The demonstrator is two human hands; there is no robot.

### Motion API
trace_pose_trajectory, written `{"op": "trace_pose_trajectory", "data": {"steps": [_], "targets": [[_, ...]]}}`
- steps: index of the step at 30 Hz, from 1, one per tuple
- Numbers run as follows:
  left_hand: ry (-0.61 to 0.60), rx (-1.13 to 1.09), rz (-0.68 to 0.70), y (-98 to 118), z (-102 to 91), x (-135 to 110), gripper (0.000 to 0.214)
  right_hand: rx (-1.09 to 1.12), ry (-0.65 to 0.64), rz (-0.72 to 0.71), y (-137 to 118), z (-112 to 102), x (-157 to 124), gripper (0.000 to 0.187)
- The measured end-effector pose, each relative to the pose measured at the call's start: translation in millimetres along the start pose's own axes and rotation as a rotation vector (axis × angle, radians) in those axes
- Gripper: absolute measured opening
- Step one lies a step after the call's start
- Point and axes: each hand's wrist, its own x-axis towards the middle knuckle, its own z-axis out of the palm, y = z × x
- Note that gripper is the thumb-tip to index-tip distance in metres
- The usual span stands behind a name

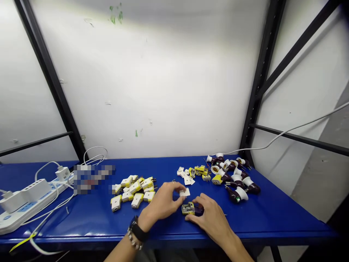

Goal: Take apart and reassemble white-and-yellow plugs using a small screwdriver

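My left hand (165, 201) pinches a small white plastic plug cover (185, 193) between thumb and fingers, just above the table. To its right, my right hand (214, 220) is closed around a yellow plug base (188, 208) whose inner side faces up and shows metal parts. A dark purple piece (199, 210) lies between the right thumb and fingers, against the yellow base; how they join is hidden. Left of my hands sits a pile of white-and-yellow plugs (135, 187). Beyond my hands are loose white covers (187, 179) and several yellow plug bases (200, 170).
On the right lies a heap of purple-and-white lamp holders (237, 178), with a screwdriver (206, 162) behind. A white power strip (35, 207) with adapters and cables runs along the left. Black shelf posts (256, 91) frame the blue table (259, 218), and a white wall stands behind.
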Motion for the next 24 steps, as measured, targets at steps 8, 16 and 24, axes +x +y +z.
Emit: {"op": "trace_pose_trajectory", "data": {"steps": [8,16,24], "targets": [[-0.094,-0.155,0.034,1,1.6,-36,0.023,-0.043,-0.047,-0.047,-8,4,-1,0.033],[-0.116,-0.112,0.082,-2,4.0,-30,0.02,-0.037,-0.06,-0.101,-5,6,-2,0.033],[-0.268,-0.093,0.212,-2,-12.5,-12,0.022,-0.001,-0.054,-0.085,-6,4,-1,0.034]]}}
